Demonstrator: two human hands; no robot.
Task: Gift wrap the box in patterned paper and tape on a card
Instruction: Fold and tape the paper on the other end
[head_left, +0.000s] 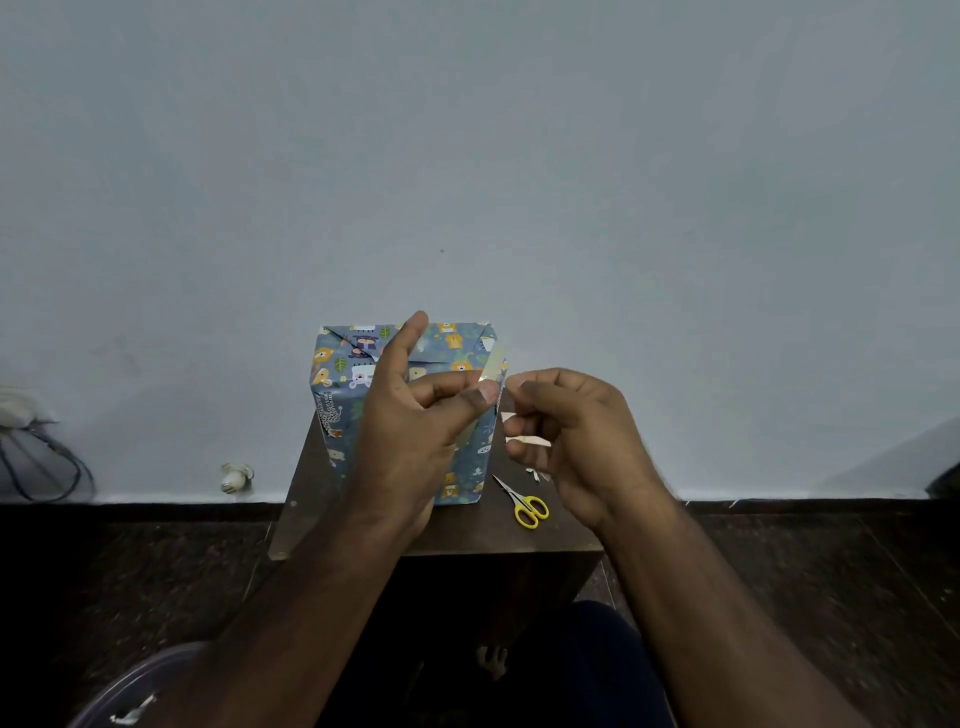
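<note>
A tape strip (492, 370) is pinched by the raised left hand (415, 415) above the wrapped box (337, 395); right hand (566, 436) curled, grip indeterminable

Bare forearms, no sleeves; dark trousers (545, 670).

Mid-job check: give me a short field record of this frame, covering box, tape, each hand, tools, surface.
box: wrapped box in blue animal-print paper, standing on the stool, top flaps folded
tape: clear strip in front of the box's upper right edge
left hand: left hand pinches the strip between thumb and finger, index raised
right hand: right hand with fingers curled, small pale strips at its fingertips
tools: yellow-handled scissors lying right of the box
surface: dark wooden stool against the wall
card: none visible
</note>
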